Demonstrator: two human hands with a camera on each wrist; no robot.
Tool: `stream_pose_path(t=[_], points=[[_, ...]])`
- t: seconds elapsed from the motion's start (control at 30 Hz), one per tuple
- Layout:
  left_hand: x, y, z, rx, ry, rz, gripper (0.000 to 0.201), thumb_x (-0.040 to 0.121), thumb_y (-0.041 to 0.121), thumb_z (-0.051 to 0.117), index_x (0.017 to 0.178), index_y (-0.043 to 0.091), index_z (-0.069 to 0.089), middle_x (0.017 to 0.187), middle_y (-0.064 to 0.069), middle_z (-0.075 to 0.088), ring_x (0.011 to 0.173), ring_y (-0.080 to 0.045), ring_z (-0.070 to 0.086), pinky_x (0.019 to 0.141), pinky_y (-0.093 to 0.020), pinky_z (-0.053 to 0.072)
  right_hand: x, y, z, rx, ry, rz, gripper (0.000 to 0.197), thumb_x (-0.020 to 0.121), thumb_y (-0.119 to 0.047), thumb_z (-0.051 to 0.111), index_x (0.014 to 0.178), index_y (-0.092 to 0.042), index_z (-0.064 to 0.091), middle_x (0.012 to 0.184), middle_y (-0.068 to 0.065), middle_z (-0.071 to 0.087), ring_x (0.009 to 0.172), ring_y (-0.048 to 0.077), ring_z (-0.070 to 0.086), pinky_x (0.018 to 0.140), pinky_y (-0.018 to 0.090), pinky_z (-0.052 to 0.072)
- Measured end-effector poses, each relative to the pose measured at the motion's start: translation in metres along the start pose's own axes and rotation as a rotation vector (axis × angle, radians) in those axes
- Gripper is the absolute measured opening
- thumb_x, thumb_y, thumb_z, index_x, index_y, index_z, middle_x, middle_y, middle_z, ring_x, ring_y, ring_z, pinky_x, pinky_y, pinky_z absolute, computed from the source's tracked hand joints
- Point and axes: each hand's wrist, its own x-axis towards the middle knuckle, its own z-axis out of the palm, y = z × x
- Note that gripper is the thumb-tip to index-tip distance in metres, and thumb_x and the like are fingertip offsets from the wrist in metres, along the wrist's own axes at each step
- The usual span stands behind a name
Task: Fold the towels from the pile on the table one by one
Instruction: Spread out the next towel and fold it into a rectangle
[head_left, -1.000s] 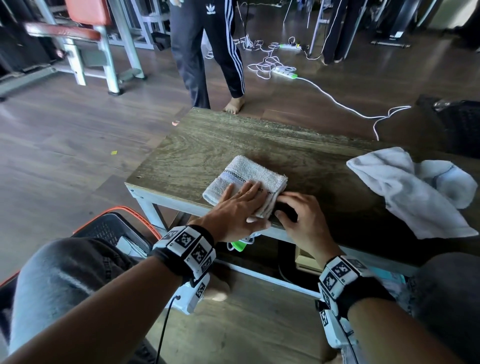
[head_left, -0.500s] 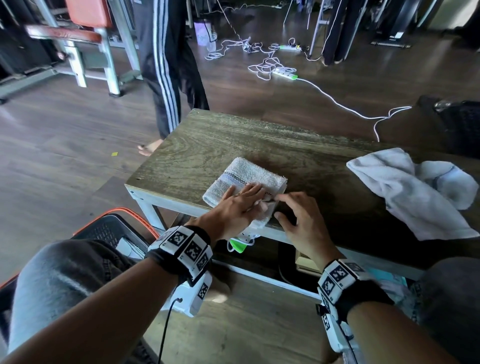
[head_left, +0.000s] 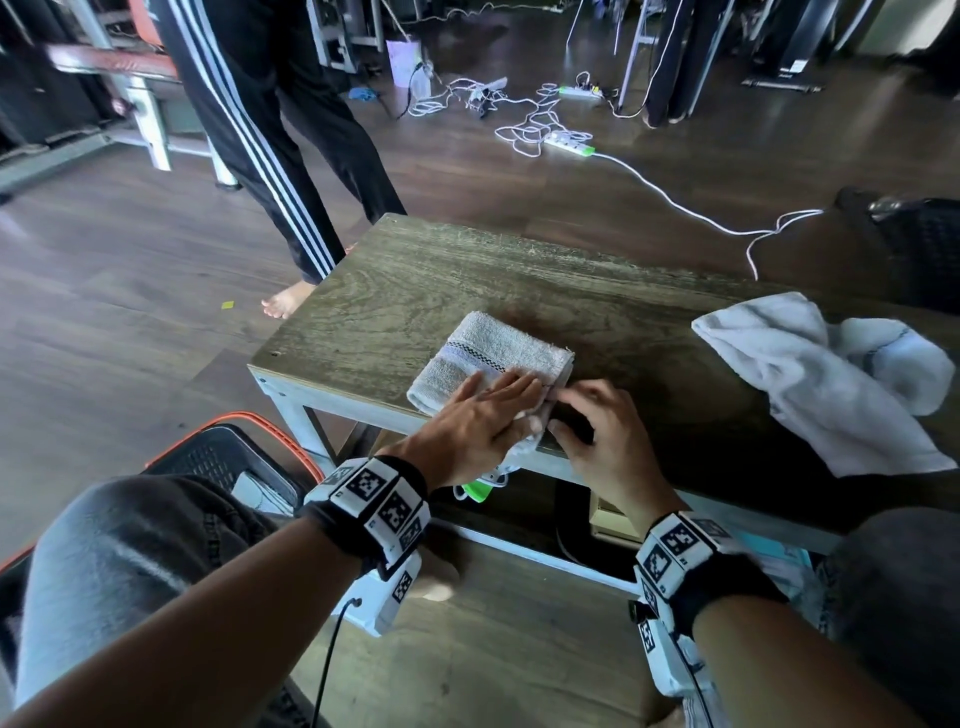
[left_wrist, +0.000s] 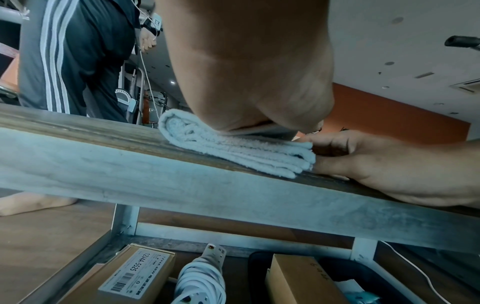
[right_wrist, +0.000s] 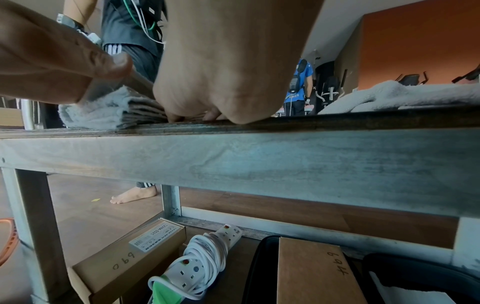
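A folded grey-white towel (head_left: 496, 351) with a checked stripe lies near the front edge of the wooden table (head_left: 415, 291). My left hand (head_left: 488, 410) presses flat on its near half, fingers straight. My right hand (head_left: 587, 421) sits just right of it, curled fingertips and thumb closing on the stacked layers of its right edge. The left wrist view shows those layers (left_wrist: 233, 150) with the right hand's fingers (left_wrist: 335, 144) against their ends. In the right wrist view the towel (right_wrist: 103, 111) lies under both hands. Unfolded towels lie in a pile (head_left: 810, 384) at the table's right.
A person in striped track trousers (head_left: 270, 130) stands barefoot at the table's far left corner. A black basket with an orange rim (head_left: 223, 452) sits by my left knee. Cables and power strips (head_left: 566, 143) lie on the floor beyond. Boxes and a coiled extension lead (right_wrist: 202, 263) are under the table.
The person beyond the table has stepped to the left. My right fingertips have closed in on the towel's right edge; my left hand stays pressed on it.
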Motion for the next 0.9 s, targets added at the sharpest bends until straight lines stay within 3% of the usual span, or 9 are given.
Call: stream_pose_path(t=[0.1, 0.27, 0.4, 0.47, 0.63, 0.8, 0.9], points=[[0.000, -0.001, 0.004, -0.035, 0.050, 0.020, 0.061, 0.101, 0.044, 0.030, 0.153, 0.011, 0.029, 0.160, 0.000, 0.022, 0.149, -0.008, 0.010, 0.123, -0.045, 0.008, 0.001, 0.000, 0.000, 0.024, 0.006, 0.000, 0.032, 0.084, -0.022, 0.073, 0.116, -0.025, 0.069, 0.110, -0.004, 0.058, 0.106, 0.020, 0.054, 0.095, 0.026, 0.041], [0.001, -0.005, 0.011, 0.058, 0.037, 0.058, 0.068, 0.098, 0.052, 0.024, 0.152, 0.011, 0.031, 0.161, -0.002, 0.024, 0.151, -0.014, 0.012, 0.122, -0.048, 0.011, 0.001, 0.002, 0.000, 0.020, 0.018, -0.006, 0.033, 0.084, -0.022, 0.074, 0.117, -0.020, 0.071, 0.112, 0.000, 0.060, 0.106, 0.023, 0.056, 0.095, 0.038, 0.047], [0.003, -0.004, 0.012, 0.048, 0.086, 0.087, 0.056, 0.097, 0.024, 0.049, 0.149, 0.009, 0.037, 0.158, -0.005, 0.031, 0.150, -0.019, 0.018, 0.120, -0.052, 0.017, 0.001, 0.001, 0.000, 0.032, 0.015, 0.001, 0.032, 0.084, -0.023, 0.073, 0.116, -0.020, 0.071, 0.111, 0.000, 0.060, 0.106, 0.023, 0.056, 0.095, 0.038, 0.047], [0.006, -0.004, 0.013, 0.010, 0.106, 0.086, 0.055, 0.094, 0.015, 0.053, 0.147, 0.007, 0.040, 0.157, -0.006, 0.033, 0.149, -0.020, 0.021, 0.120, -0.051, 0.018, 0.001, -0.001, -0.001, 0.049, 0.020, -0.003, 0.031, 0.083, -0.022, 0.074, 0.115, -0.020, 0.072, 0.110, 0.000, 0.060, 0.105, 0.023, 0.057, 0.095, 0.039, 0.048], [0.009, -0.002, 0.018, -0.142, 0.169, 0.078, 0.053, 0.094, 0.010, 0.053, 0.146, 0.004, 0.042, 0.156, -0.008, 0.035, 0.148, -0.020, 0.024, 0.122, -0.044, 0.017, 0.001, -0.003, -0.003, 0.061, 0.036, -0.012, 0.028, 0.081, -0.018, 0.075, 0.109, -0.022, 0.074, 0.108, -0.002, 0.061, 0.103, 0.020, 0.058, 0.095, 0.037, 0.047], [0.007, -0.006, 0.024, -0.022, 0.157, 0.113, 0.056, 0.090, 0.015, 0.051, 0.145, 0.005, 0.044, 0.155, -0.008, 0.036, 0.148, -0.020, 0.024, 0.122, -0.043, 0.015, 0.002, -0.003, -0.002, 0.057, 0.036, -0.004, 0.027, 0.081, -0.020, 0.075, 0.108, -0.020, 0.075, 0.109, -0.001, 0.061, 0.103, 0.022, 0.057, 0.094, 0.030, 0.046], [0.008, -0.005, 0.024, 0.006, 0.145, 0.103, 0.059, 0.087, 0.014, 0.047, 0.146, 0.007, 0.043, 0.157, -0.007, 0.034, 0.149, -0.019, 0.022, 0.121, -0.036, 0.009, 0.002, -0.002, -0.001, 0.051, 0.033, 0.000, 0.027, 0.082, -0.020, 0.075, 0.109, -0.019, 0.075, 0.109, -0.001, 0.060, 0.103, 0.022, 0.057, 0.095, 0.028, 0.044]])
